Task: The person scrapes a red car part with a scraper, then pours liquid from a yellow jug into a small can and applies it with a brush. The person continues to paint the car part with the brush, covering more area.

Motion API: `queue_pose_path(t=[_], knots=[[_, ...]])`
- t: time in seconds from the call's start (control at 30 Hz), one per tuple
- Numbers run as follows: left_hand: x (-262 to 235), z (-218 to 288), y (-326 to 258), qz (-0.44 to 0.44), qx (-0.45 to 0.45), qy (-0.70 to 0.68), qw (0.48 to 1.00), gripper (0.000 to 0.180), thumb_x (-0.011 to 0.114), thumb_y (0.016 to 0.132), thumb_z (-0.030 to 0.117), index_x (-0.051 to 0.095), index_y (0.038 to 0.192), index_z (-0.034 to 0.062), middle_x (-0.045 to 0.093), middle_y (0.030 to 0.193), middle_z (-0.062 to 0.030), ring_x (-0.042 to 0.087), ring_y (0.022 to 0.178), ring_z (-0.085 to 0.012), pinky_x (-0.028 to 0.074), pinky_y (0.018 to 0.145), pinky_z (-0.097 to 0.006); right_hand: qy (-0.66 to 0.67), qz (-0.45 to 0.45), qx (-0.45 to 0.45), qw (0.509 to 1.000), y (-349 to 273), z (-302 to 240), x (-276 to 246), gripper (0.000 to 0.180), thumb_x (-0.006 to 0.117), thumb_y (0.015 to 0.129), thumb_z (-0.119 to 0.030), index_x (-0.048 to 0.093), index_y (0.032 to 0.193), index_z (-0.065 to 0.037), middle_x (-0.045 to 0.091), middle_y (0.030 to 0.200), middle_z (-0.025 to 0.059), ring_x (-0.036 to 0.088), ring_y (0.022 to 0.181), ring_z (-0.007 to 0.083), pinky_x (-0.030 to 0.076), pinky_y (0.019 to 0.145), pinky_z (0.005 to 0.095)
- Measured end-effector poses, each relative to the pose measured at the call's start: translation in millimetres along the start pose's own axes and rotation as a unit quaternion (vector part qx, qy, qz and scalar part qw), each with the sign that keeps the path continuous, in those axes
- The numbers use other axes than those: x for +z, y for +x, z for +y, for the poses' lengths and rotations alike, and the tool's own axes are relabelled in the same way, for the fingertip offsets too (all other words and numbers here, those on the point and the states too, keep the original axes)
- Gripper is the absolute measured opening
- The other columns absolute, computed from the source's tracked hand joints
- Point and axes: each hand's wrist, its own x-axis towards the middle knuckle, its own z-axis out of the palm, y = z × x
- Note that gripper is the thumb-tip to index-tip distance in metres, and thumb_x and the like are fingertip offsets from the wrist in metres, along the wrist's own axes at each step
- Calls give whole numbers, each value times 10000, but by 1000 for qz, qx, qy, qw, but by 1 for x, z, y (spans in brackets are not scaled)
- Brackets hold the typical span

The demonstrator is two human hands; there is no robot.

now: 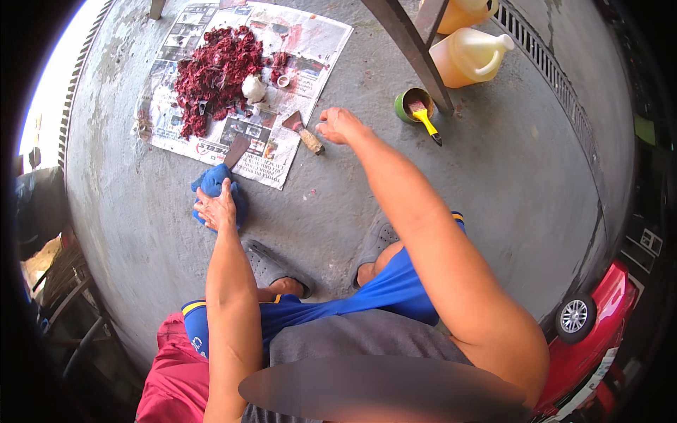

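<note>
My left hand (217, 206) is closed over a bunched blue cloth (210, 179) at the near edge of the newspaper. A flat scraper blade (237, 151) sticks out beyond the cloth; its handle is hidden. My right hand (341, 127) hovers out ahead with loosely bent fingers, and I see nothing in it. Just left of it, a second scraper (305, 134) with a worn, pale handle lies across the newspaper's edge. On the newspaper (317, 42) sits a heap of dark red paint scrapings (220, 74), beside a crumpled white lump (253, 89) and a small white ring (283, 81).
To the right, a yellow-handled paintbrush (427, 123) rests in a green tin (403, 106) by a dark wooden leg (416, 53). Behind stand plastic jugs (471, 58) of yellowish liquid. My grey clogs (271, 268) are on the concrete floor; a red toy-like car (599, 317) is at lower right.
</note>
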Motion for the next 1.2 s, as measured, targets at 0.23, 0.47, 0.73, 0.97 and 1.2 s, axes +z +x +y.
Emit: queue_pose_path(t=[0.23, 0.47, 0.73, 0.97, 1.2], knots=[[-4, 38, 14, 147, 173, -123, 966, 644, 704, 900, 329, 459, 1466, 141, 518, 1321, -170, 487, 1279, -378, 389, 1068, -549, -177, 67, 21, 982, -78, 90, -120, 333, 711, 880, -370, 728, 954, -45, 726, 974, 225, 705, 991, 377, 539, 873, 501], [8, 62, -2, 181, 289, -247, 907, 501, 712, 821, 81, 558, 1297, 66, 529, 1220, -168, 507, 1202, -363, 403, 1045, -480, 40, 88, 254, 962, -121, 157, -99, 536, 666, 922, -421, 631, 1279, -22, 621, 1347, 240, 582, 1283, 372, 483, 1053, 473], [3, 50, -9, 150, 266, -210, 929, 420, 709, 836, 120, 607, 1237, 54, 532, 1248, -181, 523, 1204, -375, 424, 1037, -485, 90, 75, 251, 961, -117, 146, -92, 349, 632, 910, -269, 691, 1025, 56, 741, 922, 204, 739, 829, 301, 594, 760, 424], [6, 49, -9, 148, 316, -228, 909, 418, 707, 845, 122, 598, 1243, 53, 536, 1240, -197, 523, 1205, -383, 427, 1036, -479, 310, -42, 228, 922, -151, 120, -49, 208, 601, 939, -209, 656, 880, -18, 710, 740, 84, 658, 542, 126, 505, 454, 263], [-11, 90, -48, 78, 398, -298, 864, 312, 698, 850, 54, 596, 1143, 28, 551, 1132, -169, 584, 976, -301, 479, 872, -416, 411, -27, 161, 897, -204, 132, -63, 253, 549, 999, -265, 645, 978, -32, 673, 773, 44, 597, 584, 98, 424, 481, 247]])
